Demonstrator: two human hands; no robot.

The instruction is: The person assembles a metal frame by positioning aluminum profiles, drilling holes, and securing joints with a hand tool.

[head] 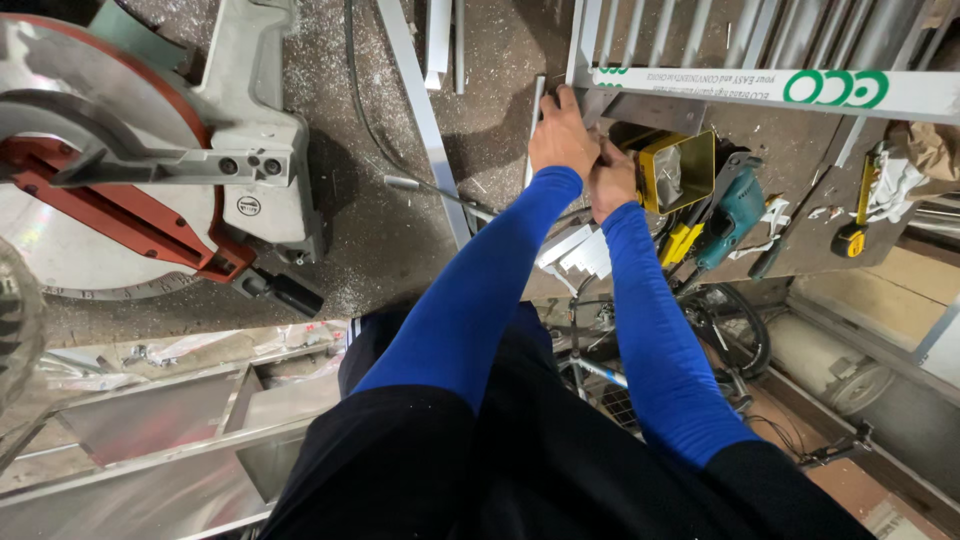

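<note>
Counted around the one grey-and-red mitre saw (150, 160): two hands in blue sleeves, left hand (562, 135) and right hand (612, 180), to its right; beyond them one yellow metal box (680, 170), one teal power drill (735, 215), one yellow tape measure (850, 240).

The widest bare stretch of counter (390, 230) lies between the saw (150, 170) and a slanted metal bar (425, 120), crossed only by a thin cable (360, 110) and a short rod (420, 187). Right of the bar, both hands press close together against a white frame (760, 88), which shuts off the far side. Just beside the right hand (612, 180), a yellow box (680, 170), a teal drill (735, 215) and loose scraps (580, 250) crowd the surface, leaving little room.
</note>
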